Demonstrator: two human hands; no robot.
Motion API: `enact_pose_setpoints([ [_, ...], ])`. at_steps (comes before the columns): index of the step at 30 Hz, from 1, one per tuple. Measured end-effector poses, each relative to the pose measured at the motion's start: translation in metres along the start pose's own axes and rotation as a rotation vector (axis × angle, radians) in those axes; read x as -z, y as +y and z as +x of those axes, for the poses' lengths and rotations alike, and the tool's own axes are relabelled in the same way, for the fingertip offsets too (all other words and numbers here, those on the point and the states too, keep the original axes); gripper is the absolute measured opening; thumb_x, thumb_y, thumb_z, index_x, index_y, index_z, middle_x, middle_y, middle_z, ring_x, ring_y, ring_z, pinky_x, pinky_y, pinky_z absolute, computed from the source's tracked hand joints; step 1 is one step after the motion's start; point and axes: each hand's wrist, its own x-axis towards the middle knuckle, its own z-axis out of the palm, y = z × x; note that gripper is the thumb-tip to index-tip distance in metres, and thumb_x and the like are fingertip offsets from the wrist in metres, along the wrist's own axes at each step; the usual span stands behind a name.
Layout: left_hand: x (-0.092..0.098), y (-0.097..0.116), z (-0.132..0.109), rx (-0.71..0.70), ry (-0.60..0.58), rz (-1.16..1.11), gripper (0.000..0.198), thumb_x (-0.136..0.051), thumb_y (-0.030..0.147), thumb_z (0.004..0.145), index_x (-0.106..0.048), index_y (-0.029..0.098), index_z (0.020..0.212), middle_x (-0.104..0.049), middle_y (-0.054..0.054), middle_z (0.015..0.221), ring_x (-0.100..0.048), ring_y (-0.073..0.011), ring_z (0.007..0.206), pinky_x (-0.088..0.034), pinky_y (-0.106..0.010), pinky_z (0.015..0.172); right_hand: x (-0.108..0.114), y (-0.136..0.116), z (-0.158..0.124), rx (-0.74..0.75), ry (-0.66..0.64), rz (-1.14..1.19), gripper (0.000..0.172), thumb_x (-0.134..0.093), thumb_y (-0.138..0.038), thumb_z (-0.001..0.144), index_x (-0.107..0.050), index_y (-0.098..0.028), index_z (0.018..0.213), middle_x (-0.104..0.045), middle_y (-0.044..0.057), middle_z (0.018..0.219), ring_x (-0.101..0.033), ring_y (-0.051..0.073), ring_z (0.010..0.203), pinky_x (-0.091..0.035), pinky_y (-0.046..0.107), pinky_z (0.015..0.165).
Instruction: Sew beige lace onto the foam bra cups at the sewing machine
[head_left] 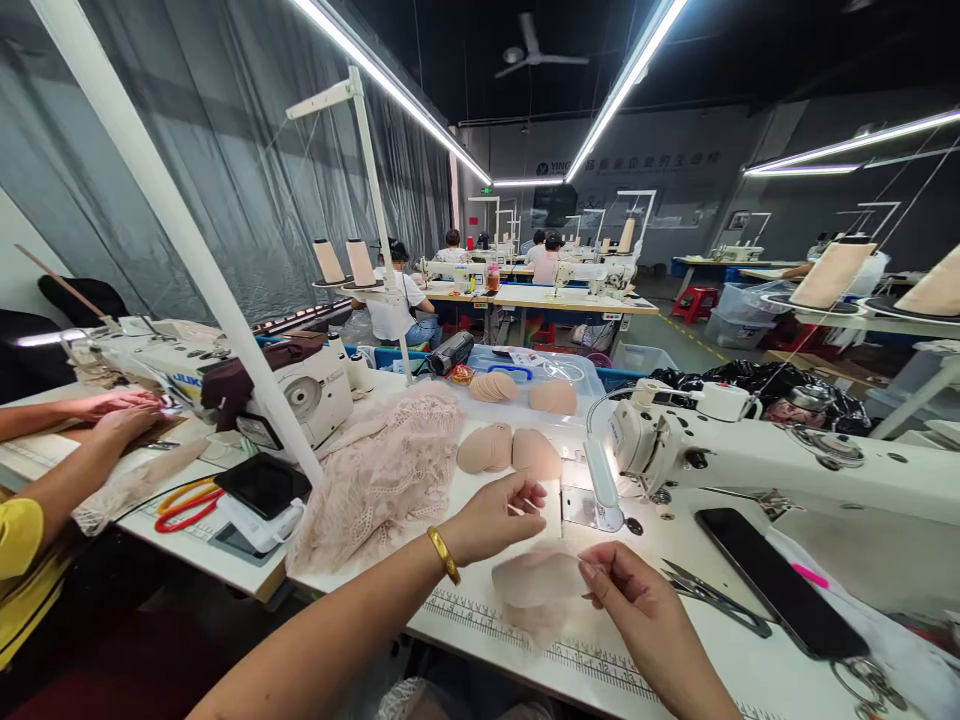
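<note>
My right hand (630,595) pinches the edge of a pale beige fabric piece (536,580) between thumb and fingertips. The piece is cup-like and looks sheer, with softer, blurred cloth hanging below it over the ruler strip. Above it hovers my left hand (499,520), wearing a gold bracelet, its fingers curved and apart with nothing seen between them. Just beyond that hand lie stacked beige cup pads (487,449) and another beige pad pile (536,454). A heap of pale pink lace (390,460) is at the left. The lit needle area of my sewing machine (600,490) stands close by.
Black scissors (716,597) and a dark phone (780,580) lie at the right, below the machine arm. A printed ruler (525,635) runs along the table's front edge. At the left, a co-worker's hands (127,412) work at another machine. A white pole (180,250) rises between us.
</note>
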Motion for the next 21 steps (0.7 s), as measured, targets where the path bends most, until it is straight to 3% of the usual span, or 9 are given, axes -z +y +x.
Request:
enact_pose_setpoints([
  [2, 0.007, 0.019, -0.003, -0.069, -0.138, 0.117, 0.057, -0.08, 0.036, 0.077, -0.064, 0.02, 0.129, -0.065, -0.013, 0.138, -0.06, -0.0285, 0.127, -0.046, -0.046, 0.11, 0.002, -0.015, -0.003, 0.051, -0.081, -0.107, 0.044, -0.063, -0.065, 0.094, -0.069, -0.022, 0.087, -0.059, -0.001, 0.075, -0.052, 0.017, 0.071, -0.043, 0.028, 0.066],
  [5, 0.009, 0.043, -0.007, -0.146, -0.499, 0.282, 0.097, -0.092, 0.051, 0.066, -0.052, 0.024, 0.15, -0.048, -0.012, 0.159, -0.042, -0.0364, 0.149, -0.03, -0.052, 0.124, 0.006, -0.047, -0.009, 0.189, -0.253, -0.327, 0.04, -0.052, -0.056, 0.103, -0.066, -0.024, 0.085, -0.061, -0.002, 0.074, -0.054, 0.016, 0.069, -0.042, 0.027, 0.065],
  [7, 0.005, 0.048, -0.004, -0.144, -0.682, 0.256, 0.102, -0.094, 0.056, 0.061, -0.051, 0.026, 0.149, -0.057, -0.009, 0.15, -0.049, -0.0349, 0.143, -0.035, -0.049, 0.121, 0.011, -0.068, -0.01, 0.287, -0.345, -0.43, 0.036, -0.051, -0.05, 0.105, -0.066, -0.025, 0.083, -0.064, -0.002, 0.073, -0.057, 0.015, 0.069, -0.044, 0.026, 0.065],
  [10, 0.003, 0.043, 0.007, -0.098, -0.805, 0.167, 0.079, -0.093, 0.059, 0.061, -0.061, 0.024, 0.125, -0.07, 0.0, 0.107, -0.065, -0.0237, 0.105, -0.05, -0.038, 0.098, 0.022, -0.09, -0.008, 0.408, -0.385, -0.56, 0.024, -0.052, -0.04, 0.107, -0.069, -0.029, 0.093, -0.07, -0.004, 0.081, -0.064, 0.013, 0.071, -0.049, 0.024, 0.066],
  [13, 0.008, 0.038, 0.016, -0.082, -0.708, 0.129, 0.054, -0.09, 0.054, 0.066, -0.059, 0.02, 0.094, -0.057, 0.006, 0.078, -0.053, -0.012, 0.071, -0.044, -0.025, 0.066, 0.03, -0.101, -0.001, 0.618, -0.231, -0.702, 0.016, -0.052, -0.028, 0.107, -0.066, -0.03, 0.1, -0.071, -0.004, 0.083, -0.067, 0.012, 0.071, -0.051, 0.021, 0.063],
  [15, 0.012, 0.041, 0.017, -0.167, -0.504, 0.158, 0.042, -0.083, 0.047, 0.074, -0.053, 0.02, 0.083, -0.048, 0.007, 0.071, -0.042, -0.0084, 0.062, -0.035, -0.023, 0.057, 0.03, -0.105, 0.004, 0.832, -0.051, -0.784, 0.017, -0.05, -0.019, 0.105, -0.064, -0.027, 0.101, -0.07, -0.002, 0.083, -0.067, 0.013, 0.07, -0.051, 0.022, 0.061],
  [18, 0.018, 0.046, 0.013, -0.444, -0.166, 0.422, 0.025, -0.072, 0.028, 0.08, -0.048, 0.02, 0.077, -0.045, 0.007, 0.067, -0.039, -0.009, 0.061, -0.035, -0.024, 0.059, 0.023, -0.096, 0.012, 1.126, 0.173, -0.846, 0.026, -0.052, -0.005, 0.1, -0.065, -0.022, 0.115, -0.074, 0.006, 0.091, -0.07, 0.017, 0.079, -0.055, 0.028, 0.071],
  [21, 0.018, 0.037, 0.009, -0.751, 0.006, 0.885, 0.012, -0.062, 0.018, 0.085, -0.052, 0.021, 0.078, -0.052, 0.003, 0.067, -0.047, -0.0137, 0.065, -0.041, -0.031, 0.069, 0.02, -0.065, 0.022, 1.239, 0.242, -0.887, 0.044, -0.057, 0.004, 0.094, -0.062, -0.019, 0.131, -0.078, 0.01, 0.103, -0.07, 0.021, 0.086, -0.055, 0.034, 0.079],
])
